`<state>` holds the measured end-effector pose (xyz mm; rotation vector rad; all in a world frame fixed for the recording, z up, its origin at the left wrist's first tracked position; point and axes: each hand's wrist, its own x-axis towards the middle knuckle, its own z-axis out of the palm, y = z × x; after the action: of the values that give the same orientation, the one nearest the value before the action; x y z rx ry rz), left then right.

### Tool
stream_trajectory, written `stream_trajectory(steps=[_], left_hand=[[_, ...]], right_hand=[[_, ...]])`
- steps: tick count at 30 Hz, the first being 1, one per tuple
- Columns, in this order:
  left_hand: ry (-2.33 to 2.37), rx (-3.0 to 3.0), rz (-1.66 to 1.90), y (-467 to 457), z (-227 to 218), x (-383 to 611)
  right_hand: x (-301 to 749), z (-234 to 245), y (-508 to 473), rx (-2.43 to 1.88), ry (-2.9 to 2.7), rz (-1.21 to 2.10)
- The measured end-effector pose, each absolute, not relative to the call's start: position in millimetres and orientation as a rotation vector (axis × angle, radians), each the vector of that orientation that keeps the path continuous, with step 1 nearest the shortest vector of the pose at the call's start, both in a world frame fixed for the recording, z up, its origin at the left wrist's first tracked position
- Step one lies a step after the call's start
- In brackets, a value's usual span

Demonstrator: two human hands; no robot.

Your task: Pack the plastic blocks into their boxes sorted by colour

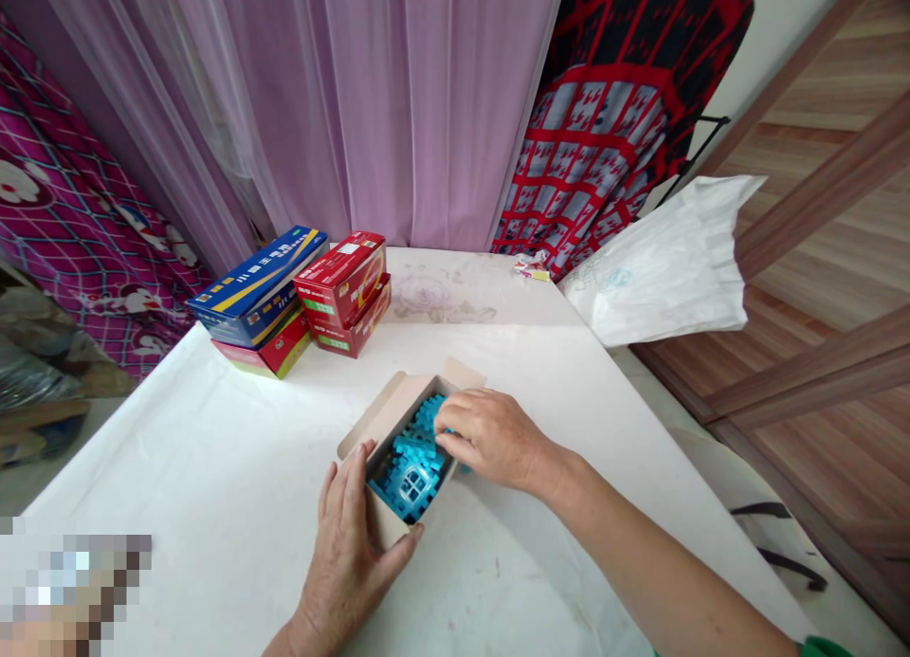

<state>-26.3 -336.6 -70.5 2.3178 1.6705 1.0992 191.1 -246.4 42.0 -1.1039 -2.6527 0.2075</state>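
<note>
An open cardboard box (384,522) stands on the table, full of blue plastic building blocks (405,458). Among the blocks, near the box's close end, lies a small window-shaped piece (413,484) with a pale frame. My left hand (352,529) grips the near end of the box, fingers along its left side and thumb across the front corner. Over the right edge of the box, my right hand (490,434) has its fingers bent together in a pinch at the blocks. Whatever is between those fingertips is hidden. A bit of blue shows beneath that hand, outside the box.
On the white-covered table (234,505), a blue box (260,278) and several red boxes (345,292) are stacked at the back left. A small wrapper (533,266) lies at the far right edge. A white bag (661,268) stands beyond the right edge.
</note>
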Motion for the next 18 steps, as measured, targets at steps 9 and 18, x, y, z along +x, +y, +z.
stream_trajectory(steps=[9, 18], left_hand=[[1.681, 2.321, 1.091, -337.4, -69.2, -26.9], [1.657, 2.347, 1.123, -336.7, -66.5, -24.7]], right_hand=[[167.2, 46.0, -244.5, -1.137, -2.880, 0.339], [147.8, 57.2, -246.2, -1.469, -2.875, 0.383]])
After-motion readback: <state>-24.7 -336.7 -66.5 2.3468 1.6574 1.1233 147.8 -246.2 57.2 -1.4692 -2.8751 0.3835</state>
